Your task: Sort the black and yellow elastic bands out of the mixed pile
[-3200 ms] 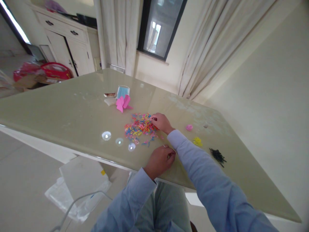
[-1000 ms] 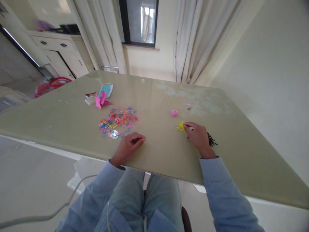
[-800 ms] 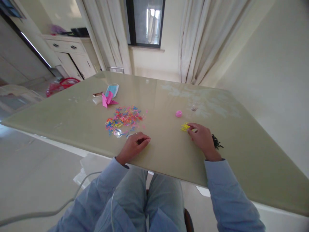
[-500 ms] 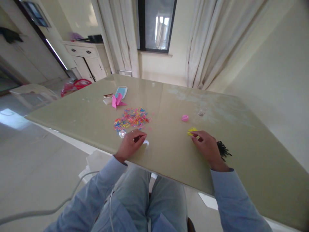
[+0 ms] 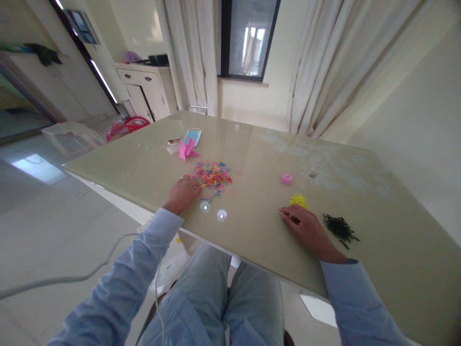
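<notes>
Left hand (image 5: 183, 192) at the near-left fringe of the multicoloured pile (image 5: 214, 174), fingers bent down at its loose strips; whether they grip one, I can't tell; right hand (image 5: 306, 228) low over the tabletop (image 5: 252, 235), thumb and fingertips close together, anything between them too small to make out; the yellow pile (image 5: 298, 200) sits just beyond its knuckles, the black pile (image 5: 340, 228) off to its right, the pink clump (image 5: 286, 179) farther up; a broad stretch of bare surface separates the two hands, giving sideways room; the table's front edge runs below both, nearer the left wrist; pink paper (image 5: 187, 149) and a blue face mask (image 5: 193, 137) lie beyond the left hand.
</notes>
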Action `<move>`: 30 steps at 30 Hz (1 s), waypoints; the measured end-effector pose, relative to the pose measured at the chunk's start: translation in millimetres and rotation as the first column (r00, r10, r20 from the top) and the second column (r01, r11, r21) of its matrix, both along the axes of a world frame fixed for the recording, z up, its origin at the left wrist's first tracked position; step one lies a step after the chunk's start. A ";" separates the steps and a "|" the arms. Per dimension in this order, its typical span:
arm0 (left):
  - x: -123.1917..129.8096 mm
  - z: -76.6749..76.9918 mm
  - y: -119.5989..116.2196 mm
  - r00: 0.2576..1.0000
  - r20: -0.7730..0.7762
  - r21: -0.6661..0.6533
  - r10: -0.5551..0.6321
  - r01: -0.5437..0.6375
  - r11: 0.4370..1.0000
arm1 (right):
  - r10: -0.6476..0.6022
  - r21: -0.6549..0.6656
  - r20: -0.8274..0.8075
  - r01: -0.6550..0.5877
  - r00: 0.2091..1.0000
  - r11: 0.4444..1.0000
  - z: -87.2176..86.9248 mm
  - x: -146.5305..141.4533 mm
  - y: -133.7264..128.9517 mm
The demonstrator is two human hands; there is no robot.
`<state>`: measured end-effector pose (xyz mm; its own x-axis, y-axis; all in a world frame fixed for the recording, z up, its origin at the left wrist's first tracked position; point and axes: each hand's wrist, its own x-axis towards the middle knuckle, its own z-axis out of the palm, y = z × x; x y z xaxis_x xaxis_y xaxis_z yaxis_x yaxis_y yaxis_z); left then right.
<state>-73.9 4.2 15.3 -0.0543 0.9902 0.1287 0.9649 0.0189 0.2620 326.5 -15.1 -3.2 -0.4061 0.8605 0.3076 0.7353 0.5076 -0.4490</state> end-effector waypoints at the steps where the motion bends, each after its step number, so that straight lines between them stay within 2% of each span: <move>1: 2.0 0.6 0.6 1.000 -0.008 0.005 0.008 -0.008 1.000 | 0.003 0.002 0.004 -0.003 1.000 1.000 0.0 -0.1 -0.4; 5: 5.0 0.1 3.2 1.000 0.024 0.065 -0.014 0.012 0.998 | -0.001 0.012 0.014 0.001 1.000 1.000 -0.1 -0.3 -0.9; 11: 3.5 -2.0 0.0 0.980 0.180 0.226 -0.082 0.040 0.973 | 0.000 0.024 0.007 0.000 1.000 1.000 -1.1 0.0 -0.3; 18: 1.0 -5.3 -4.9 0.956 0.265 0.215 -0.124 0.067 0.974 | 0.003 0.032 0.002 -0.003 1.000 0.999 -1.7 0.3 -0.4; 22: -2.9 -10.9 -2.6 0.947 0.287 0.264 -0.140 0.063 0.963 | -0.001 0.032 0.006 0.001 1.000 0.999 -2.4 0.7 0.0; 25: -5.5 -11.7 -2.1 0.933 0.337 0.282 -0.125 0.027 0.959 | 0.002 0.029 0.005 -0.003 1.000 1.000 -2.0 0.6 -0.3; 30: -5.2 -6.7 -5.0 0.900 0.428 0.215 -0.076 -0.020 0.976 | 0.011 0.037 -0.007 -0.011 1.000 0.999 -1.3 0.3 -0.1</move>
